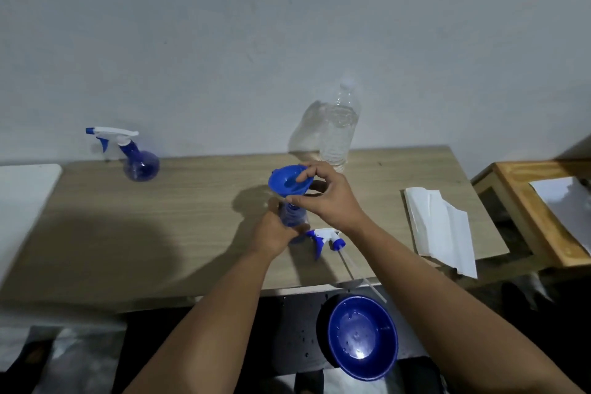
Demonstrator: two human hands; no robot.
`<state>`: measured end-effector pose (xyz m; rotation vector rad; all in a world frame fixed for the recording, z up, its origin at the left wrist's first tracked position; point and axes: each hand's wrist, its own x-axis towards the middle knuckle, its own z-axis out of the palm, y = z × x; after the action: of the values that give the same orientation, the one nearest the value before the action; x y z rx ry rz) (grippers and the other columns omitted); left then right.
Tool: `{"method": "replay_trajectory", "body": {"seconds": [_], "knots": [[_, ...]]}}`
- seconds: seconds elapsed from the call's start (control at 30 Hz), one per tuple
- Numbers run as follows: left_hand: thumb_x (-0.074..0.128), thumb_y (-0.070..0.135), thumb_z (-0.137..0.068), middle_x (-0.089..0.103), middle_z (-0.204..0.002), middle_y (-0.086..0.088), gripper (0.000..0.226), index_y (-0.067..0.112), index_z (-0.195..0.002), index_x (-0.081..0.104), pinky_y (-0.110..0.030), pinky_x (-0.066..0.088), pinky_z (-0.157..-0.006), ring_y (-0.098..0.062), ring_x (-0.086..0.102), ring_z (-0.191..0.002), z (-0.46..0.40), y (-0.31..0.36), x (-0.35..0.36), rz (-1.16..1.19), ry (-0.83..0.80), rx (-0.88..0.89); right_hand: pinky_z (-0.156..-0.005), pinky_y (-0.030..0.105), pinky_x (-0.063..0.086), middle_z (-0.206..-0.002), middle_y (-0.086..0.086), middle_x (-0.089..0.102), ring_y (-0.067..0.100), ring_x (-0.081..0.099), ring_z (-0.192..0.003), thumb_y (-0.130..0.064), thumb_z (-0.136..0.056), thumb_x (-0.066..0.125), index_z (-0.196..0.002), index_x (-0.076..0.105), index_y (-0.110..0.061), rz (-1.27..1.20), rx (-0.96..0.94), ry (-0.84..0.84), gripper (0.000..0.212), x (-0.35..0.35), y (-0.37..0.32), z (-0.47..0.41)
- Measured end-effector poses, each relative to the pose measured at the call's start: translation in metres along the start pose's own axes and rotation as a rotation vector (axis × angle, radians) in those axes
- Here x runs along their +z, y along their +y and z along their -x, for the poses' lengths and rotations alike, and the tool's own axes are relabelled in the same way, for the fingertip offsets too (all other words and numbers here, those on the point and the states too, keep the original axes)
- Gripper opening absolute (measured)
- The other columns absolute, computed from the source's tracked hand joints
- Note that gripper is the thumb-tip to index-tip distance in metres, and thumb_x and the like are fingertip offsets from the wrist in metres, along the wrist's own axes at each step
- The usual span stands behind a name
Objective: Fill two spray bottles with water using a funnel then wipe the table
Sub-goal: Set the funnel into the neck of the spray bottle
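Note:
A blue spray bottle [292, 217] without its head stands mid-table, and my left hand [271, 232] grips its body. A blue funnel [286, 184] sits in the bottle's neck. My right hand [323, 193] pinches the funnel's rim from the right. The bottle's white and blue spray head [326, 240] lies on the table just right of it, its tube reaching past the front edge. A second blue spray bottle [139, 160] with its head on stands at the back left. A clear water bottle [339, 131] stands at the back by the wall.
Folded white paper towels [441, 227] lie on the right of the wooden table [160, 217]. A blue bowl [363, 336] sits below the table's front edge. A wooden side stand [527, 217] holding paper is at the right, a white surface [22, 201] at the left.

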<state>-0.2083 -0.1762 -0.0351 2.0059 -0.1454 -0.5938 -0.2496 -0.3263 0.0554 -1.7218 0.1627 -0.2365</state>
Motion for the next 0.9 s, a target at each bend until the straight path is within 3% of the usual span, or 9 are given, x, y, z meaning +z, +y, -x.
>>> {"method": "replay_trajectory", "body": {"seconds": [0.07, 0.17, 0.33, 0.4, 0.53, 0.63, 0.73, 0.83, 0.9], "knots": [[0.092, 0.043, -0.063, 0.073, -0.097, 0.007, 0.065, 0.023, -0.113, 0.056, -0.031, 0.055, -0.072, -0.014, 0.071, -0.088, 0.001, 0.001, -0.001, -0.019, 0.000, -0.002, -0.101, 0.036, 0.058, -0.129, 0.002, 0.061, 0.016, 0.069, -0.116, 0.002, -0.066, 0.096, -0.090, 0.071, -0.018, 0.022, -0.040, 0.018, 0.040, -0.001, 0.006, 0.006], [0.090, 0.048, -0.063, 0.072, -0.096, 0.009, 0.065, 0.025, -0.112, 0.055, -0.033, 0.056, -0.075, -0.012, 0.071, -0.087, 0.002, 0.002, -0.002, -0.053, -0.007, -0.003, -0.102, 0.041, 0.059, -0.134, 0.006, 0.057, 0.016, 0.067, -0.120, 0.001, -0.067, 0.096, -0.088, 0.070, -0.020, 0.046, -0.052, 0.037, 0.039, -0.003, 0.012, 0.009], [0.089, 0.048, -0.057, 0.073, -0.100, 0.010, 0.070, 0.029, -0.113, 0.051, -0.035, 0.056, -0.081, -0.013, 0.071, -0.091, 0.006, 0.006, -0.003, -0.033, -0.005, 0.006, -0.103, 0.038, 0.057, -0.133, 0.002, 0.055, 0.012, 0.063, -0.123, -0.003, -0.069, 0.096, -0.090, 0.070, -0.009, 0.129, -0.088, 0.048, 0.033, -0.007, 0.017, 0.011], [0.091, 0.038, -0.061, 0.072, -0.100, 0.007, 0.066, 0.025, -0.114, 0.053, -0.032, 0.053, -0.077, -0.016, 0.071, -0.092, 0.006, 0.007, -0.004, -0.029, 0.007, 0.018, -0.102, 0.042, 0.058, -0.133, -0.002, 0.054, 0.014, 0.062, -0.125, -0.005, -0.070, 0.095, -0.090, 0.071, -0.011, 0.150, -0.096, 0.042, 0.032, -0.006, 0.018, 0.012], [0.088, 0.044, -0.060, 0.072, -0.097, 0.011, 0.064, 0.033, -0.114, 0.056, -0.036, 0.057, -0.080, -0.013, 0.071, -0.089, 0.003, 0.005, -0.006, -0.029, -0.003, 0.026, -0.098, 0.047, 0.060, -0.133, -0.009, 0.053, 0.015, 0.062, -0.125, -0.008, -0.071, 0.094, -0.092, 0.070, -0.016, 0.217, -0.110, 0.019, 0.034, -0.004, 0.019, 0.013], [0.086, 0.034, -0.067, 0.075, -0.089, 0.010, 0.046, 0.035, -0.106, 0.064, -0.034, 0.057, -0.078, -0.011, 0.073, -0.083, 0.004, 0.007, -0.008, -0.023, 0.005, 0.031, -0.097, 0.046, 0.060, -0.132, -0.009, 0.057, 0.015, 0.064, -0.121, -0.013, -0.069, 0.095, -0.111, 0.066, -0.024, 0.233, -0.104, -0.002, 0.052, -0.002, 0.015, 0.014], [0.082, 0.022, -0.076, 0.076, -0.081, 0.006, 0.026, 0.029, -0.097, 0.070, -0.031, 0.055, -0.073, -0.006, 0.072, -0.074, 0.005, 0.010, -0.011, -0.001, -0.019, 0.003, -0.101, 0.036, 0.058, -0.141, -0.015, 0.057, 0.012, 0.063, -0.126, -0.023, -0.068, 0.098, -0.140, 0.056, -0.030, 0.199, -0.011, -0.021, 0.083, 0.000, 0.011, 0.016], [0.082, 0.037, -0.071, 0.077, -0.087, 0.006, 0.038, 0.031, -0.106, 0.068, -0.042, 0.061, -0.081, -0.013, 0.074, -0.082, 0.000, 0.005, -0.014, -0.008, -0.014, 0.022, -0.094, 0.024, 0.058, -0.147, -0.013, 0.057, 0.011, 0.063, -0.127, -0.028, -0.068, 0.100, -0.152, 0.051, -0.028, 0.164, 0.054, -0.013, 0.097, 0.002, 0.011, 0.018], [0.083, 0.037, -0.075, 0.075, -0.086, 0.008, 0.036, 0.034, -0.106, 0.065, -0.032, 0.060, -0.072, -0.012, 0.072, -0.081, 0.003, 0.012, -0.016, -0.017, 0.002, 0.009, -0.094, 0.026, 0.060, -0.146, -0.015, 0.058, 0.010, 0.064, -0.125, -0.034, -0.067, 0.100, -0.152, 0.052, -0.029, 0.156, 0.078, -0.004, 0.097, 0.004, 0.011, 0.019]]}}
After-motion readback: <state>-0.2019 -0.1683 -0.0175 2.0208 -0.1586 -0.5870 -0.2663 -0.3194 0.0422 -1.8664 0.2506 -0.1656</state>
